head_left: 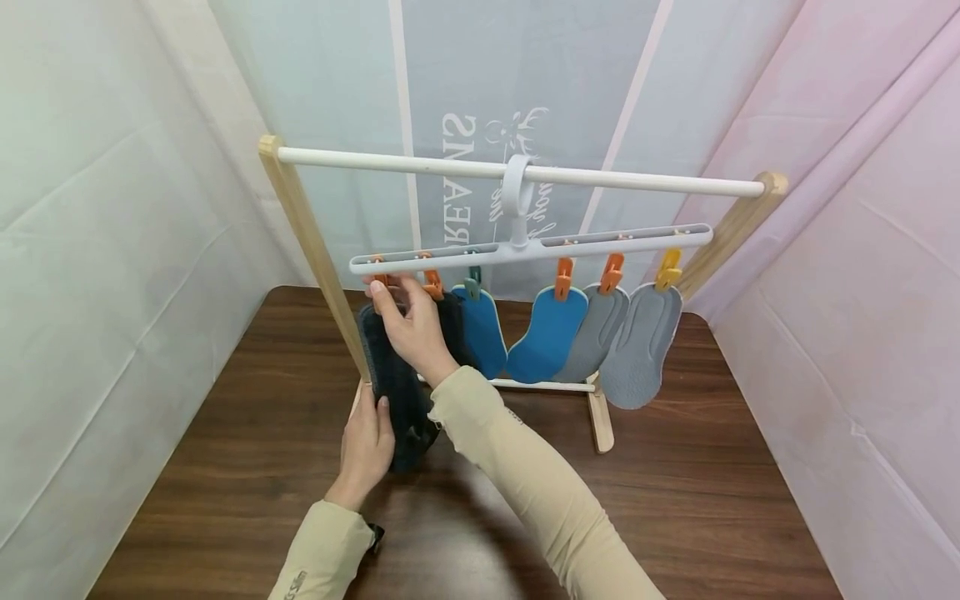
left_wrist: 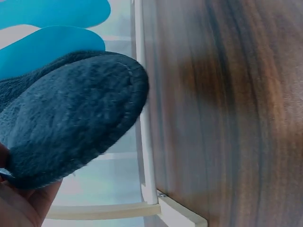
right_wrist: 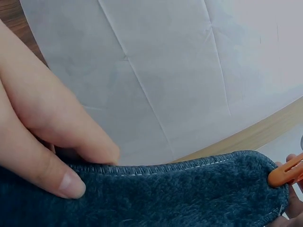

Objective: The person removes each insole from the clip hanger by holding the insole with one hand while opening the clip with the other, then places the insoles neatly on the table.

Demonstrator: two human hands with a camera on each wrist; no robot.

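Note:
A dark, fuzzy insole (head_left: 397,392) hangs at the left end of a grey hanger (head_left: 450,260), its top in an orange clip (right_wrist: 286,171). My right hand (head_left: 420,327) pinches this clip, thumb in front. Lower down, my left hand (head_left: 367,437) grips the insole's left edge between thumb and fingers. In the left wrist view the insole's rounded lower end (left_wrist: 90,104) reaches past the left hand (left_wrist: 28,203). A second dark insole (head_left: 452,325) hangs just behind the right hand, under another orange clip (head_left: 432,283).
Blue insoles (head_left: 551,333) and grey insoles (head_left: 643,350) hang from clips farther right. The hanger hooks over the white rail (head_left: 375,161) of a wooden rack (head_left: 307,233), whose foot (head_left: 600,421) stands on the brown table (head_left: 675,500). Pale sheets (head_left: 112,208) enclose the sides and back.

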